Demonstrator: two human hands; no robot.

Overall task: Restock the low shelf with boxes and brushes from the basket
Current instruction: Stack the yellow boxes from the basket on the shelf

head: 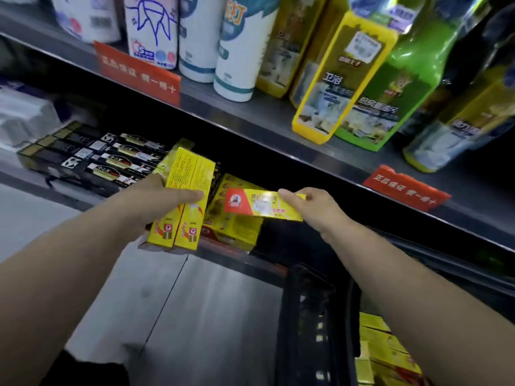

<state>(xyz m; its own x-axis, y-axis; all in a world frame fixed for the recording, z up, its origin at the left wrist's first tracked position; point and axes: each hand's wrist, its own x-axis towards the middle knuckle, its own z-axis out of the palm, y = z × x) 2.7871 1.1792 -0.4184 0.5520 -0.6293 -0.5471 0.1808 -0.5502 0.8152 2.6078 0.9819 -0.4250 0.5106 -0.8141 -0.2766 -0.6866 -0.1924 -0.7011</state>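
Observation:
My left hand (164, 199) grips a pair of long yellow boxes (187, 190), held side by side and tilted up over the low shelf's front edge. My right hand (309, 207) pinches one end of a single yellow and red box (259, 204), held level above a stack of the same yellow boxes (237, 232) lying on the low shelf (242, 260). A row of black brush packs (111, 160) lies on that shelf to the left. The black basket (306, 316) stands at the lower right with more yellow boxes (381, 349) inside.
The upper shelf (250, 115) overhangs the low one and carries white paper rolls (195, 37) and yellow and green bottles (342, 79). Red price tags (139, 71) hang on its edge. White packs (25, 115) sit far left. Grey floor (195, 316) lies below.

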